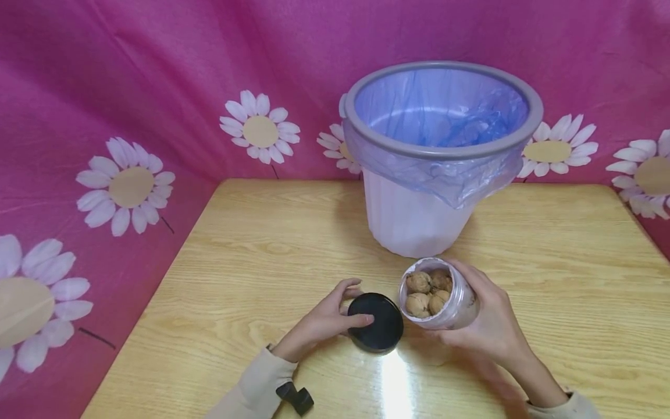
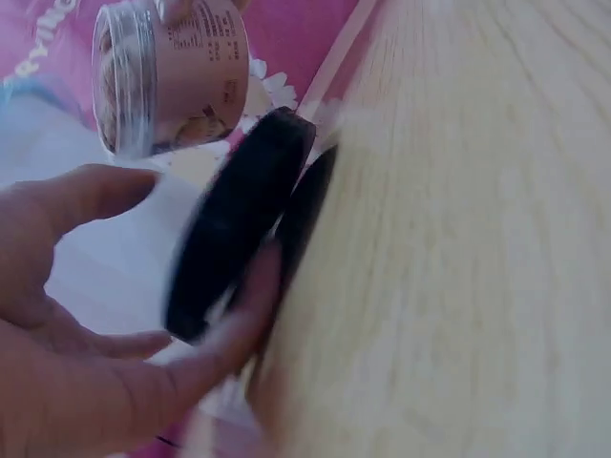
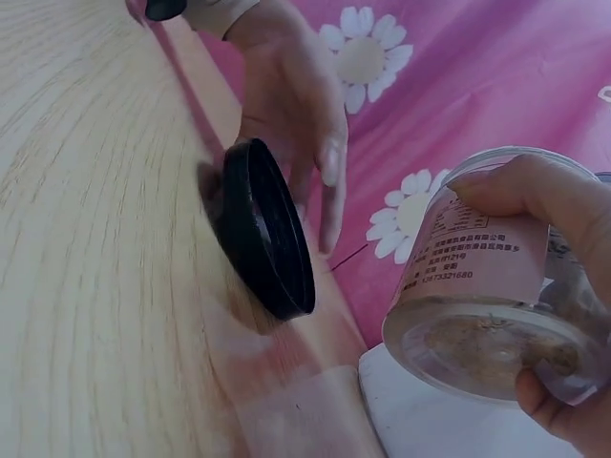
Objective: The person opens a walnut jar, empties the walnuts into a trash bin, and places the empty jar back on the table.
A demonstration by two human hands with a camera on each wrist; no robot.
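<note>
My right hand (image 1: 489, 320) grips a clear plastic jar (image 1: 463, 302) with a pink label, tilted so its open mouth faces left. Several whole walnuts (image 1: 419, 304) fill the mouth. In the right wrist view the thumb presses the label and a fingertip shows near the jar's base. A black round lid (image 1: 382, 329) lies close over the table, hollow side up and a little tilted. At its left edge is my left hand (image 1: 327, 317), thumb spread above the lid and a finger low beside its underside in the left wrist view.
A white bin (image 1: 419, 215) with a grey rim and a bluish bag liner (image 1: 455, 180) stands behind the jar. The wooden table (image 1: 251, 244) meets a pink flowered cloth (image 1: 173, 70) at the back and sides. A black strap piece (image 1: 295, 398) sits at the left sleeve.
</note>
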